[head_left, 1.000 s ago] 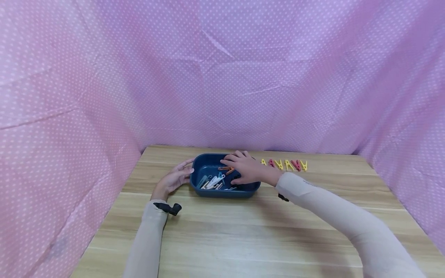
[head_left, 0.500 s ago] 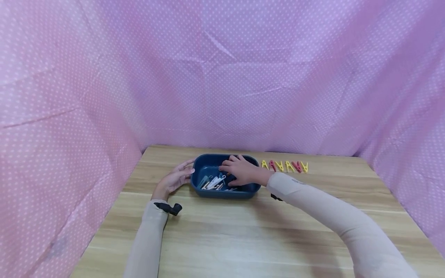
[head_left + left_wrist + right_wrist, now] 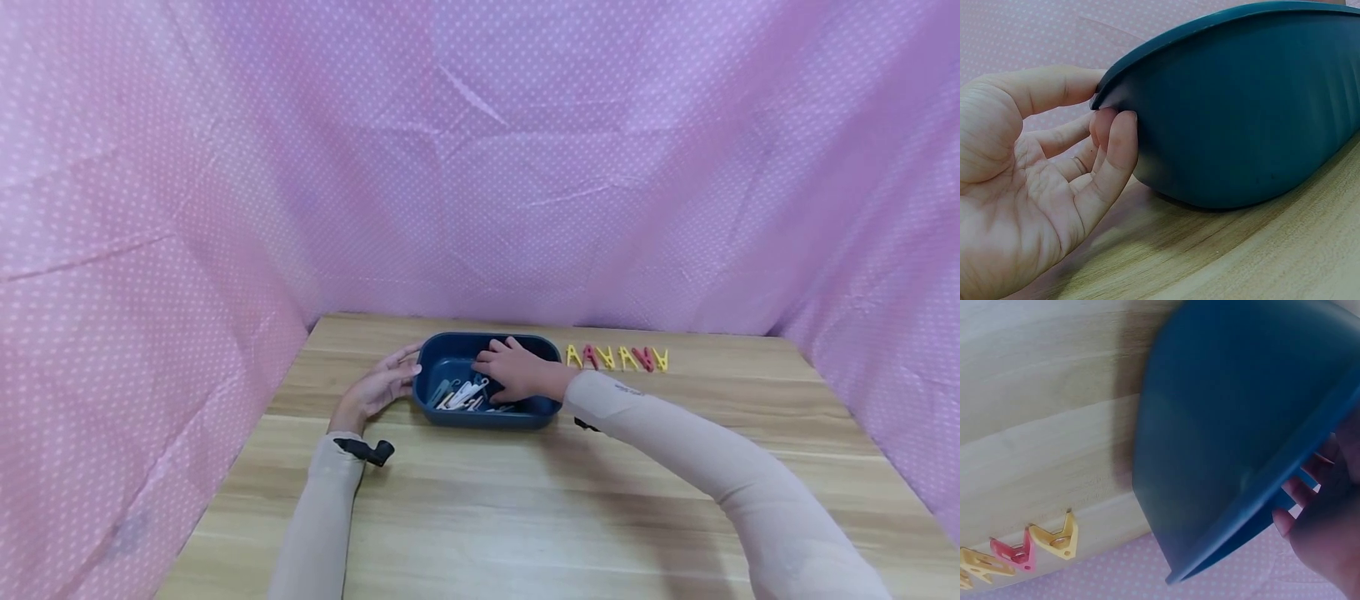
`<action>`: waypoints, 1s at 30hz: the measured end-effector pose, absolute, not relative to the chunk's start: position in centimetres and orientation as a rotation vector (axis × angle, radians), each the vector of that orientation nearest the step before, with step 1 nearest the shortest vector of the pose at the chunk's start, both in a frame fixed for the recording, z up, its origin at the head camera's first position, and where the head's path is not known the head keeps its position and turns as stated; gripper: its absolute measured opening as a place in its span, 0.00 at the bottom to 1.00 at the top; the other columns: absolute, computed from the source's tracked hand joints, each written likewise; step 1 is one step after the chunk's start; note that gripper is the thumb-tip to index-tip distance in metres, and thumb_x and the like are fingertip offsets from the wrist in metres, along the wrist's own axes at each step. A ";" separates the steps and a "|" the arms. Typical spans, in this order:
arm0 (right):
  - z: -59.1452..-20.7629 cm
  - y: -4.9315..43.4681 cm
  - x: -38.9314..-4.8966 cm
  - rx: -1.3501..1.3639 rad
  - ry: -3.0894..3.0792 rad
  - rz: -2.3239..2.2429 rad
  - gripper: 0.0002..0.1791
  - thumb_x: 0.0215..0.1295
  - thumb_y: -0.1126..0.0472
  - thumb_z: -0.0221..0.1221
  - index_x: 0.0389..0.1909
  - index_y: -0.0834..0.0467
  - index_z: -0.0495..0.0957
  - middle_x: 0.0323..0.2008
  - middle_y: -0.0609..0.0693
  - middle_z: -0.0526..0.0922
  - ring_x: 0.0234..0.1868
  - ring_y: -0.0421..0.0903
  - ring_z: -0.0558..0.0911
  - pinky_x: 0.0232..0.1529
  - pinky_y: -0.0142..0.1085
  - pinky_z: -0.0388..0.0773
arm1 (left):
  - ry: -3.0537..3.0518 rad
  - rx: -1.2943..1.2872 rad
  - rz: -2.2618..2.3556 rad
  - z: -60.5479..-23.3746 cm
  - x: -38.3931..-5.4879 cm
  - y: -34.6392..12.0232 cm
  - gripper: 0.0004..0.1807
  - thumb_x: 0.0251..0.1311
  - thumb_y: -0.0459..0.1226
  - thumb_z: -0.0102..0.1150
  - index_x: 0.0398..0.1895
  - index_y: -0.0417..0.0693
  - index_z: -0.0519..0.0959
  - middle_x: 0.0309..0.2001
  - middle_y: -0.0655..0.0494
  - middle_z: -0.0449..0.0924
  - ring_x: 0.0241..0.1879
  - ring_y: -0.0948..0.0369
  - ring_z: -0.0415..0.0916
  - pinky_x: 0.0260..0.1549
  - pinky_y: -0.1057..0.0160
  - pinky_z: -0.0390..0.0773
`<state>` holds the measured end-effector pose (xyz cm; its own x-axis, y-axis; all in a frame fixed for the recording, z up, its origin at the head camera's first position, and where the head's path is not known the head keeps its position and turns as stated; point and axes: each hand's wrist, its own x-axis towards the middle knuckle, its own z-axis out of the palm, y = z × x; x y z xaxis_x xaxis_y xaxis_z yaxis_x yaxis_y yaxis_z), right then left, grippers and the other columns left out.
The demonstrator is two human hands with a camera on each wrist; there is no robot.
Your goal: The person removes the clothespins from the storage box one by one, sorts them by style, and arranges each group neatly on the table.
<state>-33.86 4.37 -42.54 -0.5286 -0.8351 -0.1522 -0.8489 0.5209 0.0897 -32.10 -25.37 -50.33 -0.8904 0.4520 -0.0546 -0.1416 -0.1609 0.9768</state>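
Note:
A dark blue plastic basin [image 3: 487, 420] stands on the wooden table, holding white, grey-blue and pale clothespins [image 3: 461, 395]. My left hand [image 3: 377, 390] grips its left end; in the left wrist view the thumb lies at the rim and curled fingers press the outer wall [image 3: 1222, 125]. Over the right half of the basin, my right hand [image 3: 517, 372] reaches down inside with fingers spread and bent. The basin wall [image 3: 1229, 412] hides part of that hand in the right wrist view, and I cannot tell whether its fingertips hold a clothespin.
Right of the basin, several yellow and red clothespins [image 3: 617, 358] lie in a row along the back of the wooden table [image 3: 465, 517]. A pink polka-dot cloth [image 3: 480, 192] hangs behind and on both sides.
My right hand has moved slightly left and lower into the basin, covering the orange clothespin seen there earlier. My left hand keeps its hold on the basin's end.

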 end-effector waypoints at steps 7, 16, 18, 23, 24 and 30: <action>-43.0 4.3 -34.1 -1.497 2.671 0.291 0.36 0.66 0.40 0.65 0.69 0.56 0.74 0.66 0.52 0.77 0.55 0.50 0.72 0.51 0.42 0.69 | 1.721 0.347 2.093 -50.4 -32.1 -25.3 0.32 0.78 0.28 0.41 0.81 0.41 0.48 0.55 0.58 0.79 0.47 0.64 0.81 0.47 0.62 0.82; -43.0 3.9 -34.5 -1.505 2.675 0.339 0.36 0.66 0.39 0.65 0.68 0.56 0.75 0.66 0.54 0.75 0.58 0.51 0.71 0.53 0.44 0.70 | 1.707 0.347 2.112 -50.2 -32.1 -25.4 0.32 0.78 0.28 0.41 0.81 0.41 0.48 0.60 0.52 0.76 0.48 0.64 0.80 0.46 0.62 0.82; -43.0 3.9 -34.4 -1.511 2.680 0.352 0.35 0.66 0.39 0.64 0.67 0.56 0.76 0.66 0.54 0.75 0.58 0.51 0.72 0.53 0.44 0.70 | 1.699 0.352 2.115 -50.2 -32.2 -25.4 0.32 0.78 0.28 0.40 0.81 0.41 0.48 0.59 0.53 0.76 0.47 0.64 0.80 0.46 0.62 0.82; -43.0 3.8 -34.1 -1.517 2.694 0.322 0.33 0.66 0.39 0.64 0.65 0.56 0.78 0.64 0.54 0.76 0.57 0.52 0.72 0.53 0.44 0.71 | 1.704 0.351 2.122 -50.3 -32.3 -25.4 0.32 0.78 0.27 0.40 0.81 0.41 0.49 0.58 0.54 0.76 0.45 0.64 0.80 0.44 0.63 0.83; -43.0 3.8 -34.1 -1.514 2.696 0.313 0.33 0.66 0.39 0.64 0.65 0.56 0.78 0.63 0.54 0.76 0.57 0.52 0.72 0.53 0.45 0.71 | 1.707 0.351 2.121 -50.3 -32.3 -25.4 0.32 0.77 0.27 0.40 0.81 0.41 0.49 0.58 0.54 0.76 0.46 0.64 0.80 0.45 0.63 0.83; -43.3 3.7 -34.1 -1.489 2.704 0.312 0.35 0.66 0.37 0.63 0.65 0.56 0.78 0.64 0.54 0.76 0.58 0.52 0.72 0.56 0.46 0.72 | 1.720 0.350 2.110 -50.3 -32.2 -25.4 0.32 0.77 0.28 0.42 0.81 0.41 0.50 0.59 0.53 0.76 0.47 0.64 0.81 0.46 0.62 0.83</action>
